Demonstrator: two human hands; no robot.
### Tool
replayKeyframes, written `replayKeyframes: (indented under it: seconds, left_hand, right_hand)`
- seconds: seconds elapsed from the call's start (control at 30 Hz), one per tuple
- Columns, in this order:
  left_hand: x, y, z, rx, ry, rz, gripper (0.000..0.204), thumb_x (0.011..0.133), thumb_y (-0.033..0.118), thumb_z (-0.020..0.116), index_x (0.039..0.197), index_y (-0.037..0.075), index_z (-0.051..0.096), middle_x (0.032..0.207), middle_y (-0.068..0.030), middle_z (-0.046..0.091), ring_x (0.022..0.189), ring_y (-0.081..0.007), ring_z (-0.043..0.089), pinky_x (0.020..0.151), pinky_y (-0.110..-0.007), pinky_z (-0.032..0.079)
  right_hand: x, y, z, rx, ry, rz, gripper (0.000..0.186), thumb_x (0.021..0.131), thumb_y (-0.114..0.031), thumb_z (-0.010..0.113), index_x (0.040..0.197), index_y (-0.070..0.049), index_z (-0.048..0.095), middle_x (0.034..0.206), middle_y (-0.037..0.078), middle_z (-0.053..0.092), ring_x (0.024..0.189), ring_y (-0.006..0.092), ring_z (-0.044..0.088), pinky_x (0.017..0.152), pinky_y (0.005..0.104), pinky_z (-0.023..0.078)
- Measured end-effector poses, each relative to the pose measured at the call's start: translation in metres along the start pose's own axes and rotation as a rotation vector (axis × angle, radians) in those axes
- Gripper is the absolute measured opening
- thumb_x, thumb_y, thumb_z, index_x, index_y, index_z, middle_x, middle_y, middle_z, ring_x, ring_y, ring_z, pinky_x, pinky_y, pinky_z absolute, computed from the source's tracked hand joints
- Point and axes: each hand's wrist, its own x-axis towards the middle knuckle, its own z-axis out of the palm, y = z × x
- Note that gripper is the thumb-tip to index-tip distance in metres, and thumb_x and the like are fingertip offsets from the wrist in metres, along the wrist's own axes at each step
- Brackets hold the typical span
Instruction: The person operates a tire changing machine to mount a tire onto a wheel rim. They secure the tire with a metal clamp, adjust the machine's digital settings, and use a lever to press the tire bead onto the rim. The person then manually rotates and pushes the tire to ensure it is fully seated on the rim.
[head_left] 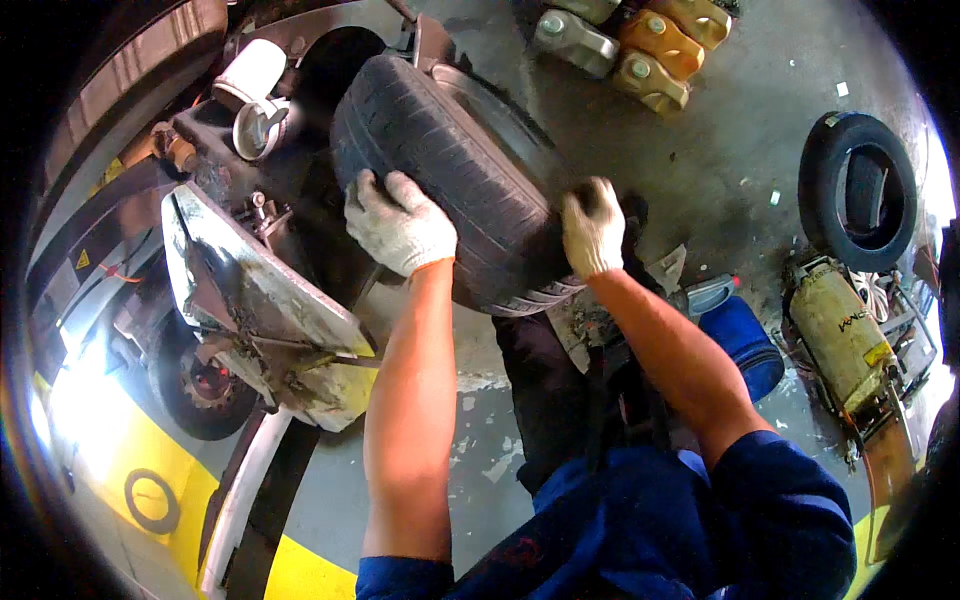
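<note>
**op:** Gloves on both hands, bare forearms, blue sleeves pushed up. I've got my left hand (398,222) in its white knit glove clamped over the tread of the worn black rubber tyre (455,170), fingers curled down over the top edge. My right hand (592,228), same kind of glove but grubbier, grips the tread further round on the right side. The tyre stands tilted, leaning away from me, lower edge just above my dark trousers.

**reply:** where's it sitting exactly? on the machine or the floor?

**op:** Can't tell what carries the bottom, my arms and legs hide it. It's right beside the grimy grey metal tyre machine (262,285), which fills the left of the view, with a white cylinder (250,72) on top at the back. Whether the tread touches the machine I can't say.

**reply:** what else is lying around?

**op:** Second black tyre (858,190) flat on the stained concrete floor (720,140) to my right, well apart. Near it a dirty yellow tank on a trolley (842,335) and a blue plastic drum (745,345) just by my right forearm. Up top, a cluster of grey and orange plastic jerrycans (640,45). Yellow floor markings (130,450) bottom left.
</note>
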Motion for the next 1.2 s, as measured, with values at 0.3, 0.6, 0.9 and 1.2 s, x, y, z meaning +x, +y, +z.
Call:
replayKeyframes:
  seconds: [0.3,0.6,0.9,1.2]
  left_hand:
    - [0.000,0.006,0.002,-0.039,-0.006,-0.012,0.053,0.105,0.045,0.056,0.134,0.002,0.069,0.136,-0.0239,0.064,0.126,-0.0435,0.059,0.109,-0.055,0.046]
    - [0.000,0.008,-0.002,-0.042,-0.041,-0.038,0.053,0.106,0.045,0.055,0.138,0.003,0.067,0.137,-0.0237,0.062,0.128,-0.0431,0.057,0.110,-0.055,0.045]
    - [0.002,0.010,0.000,-0.069,-0.038,0.003,0.054,0.107,0.043,0.053,0.139,0.000,0.065,0.140,-0.0263,0.061,0.129,-0.0446,0.057,0.112,-0.056,0.044]
    - [0.006,0.015,0.002,-0.057,-0.048,0.012,0.060,0.109,0.047,0.048,0.138,-0.003,0.063,0.138,-0.0286,0.061,0.127,-0.0468,0.058,0.110,-0.057,0.045]
  right_hand:
    - [0.147,-0.316,-0.027,0.187,0.106,-0.587,0.041,0.097,-0.034,0.071,0.114,0.004,0.065,0.115,0.028,0.069,0.110,0.0423,0.068,0.100,0.0495,0.055]
    - [0.190,-0.384,0.019,-0.420,-0.050,-1.086,0.030,0.098,-0.022,0.058,0.101,-0.010,0.086,0.104,0.015,0.082,0.099,0.0313,0.080,0.082,0.0460,0.063]
    - [0.225,-0.384,0.018,-0.327,0.011,-1.201,0.029,0.097,-0.020,0.059,0.099,-0.010,0.086,0.102,0.017,0.082,0.098,0.0325,0.080,0.081,0.0459,0.063]
    - [0.241,-0.388,0.011,-0.368,-0.005,-1.239,0.029,0.097,-0.018,0.058,0.101,-0.010,0.085,0.104,0.017,0.081,0.098,0.0345,0.079,0.081,0.0455,0.063]
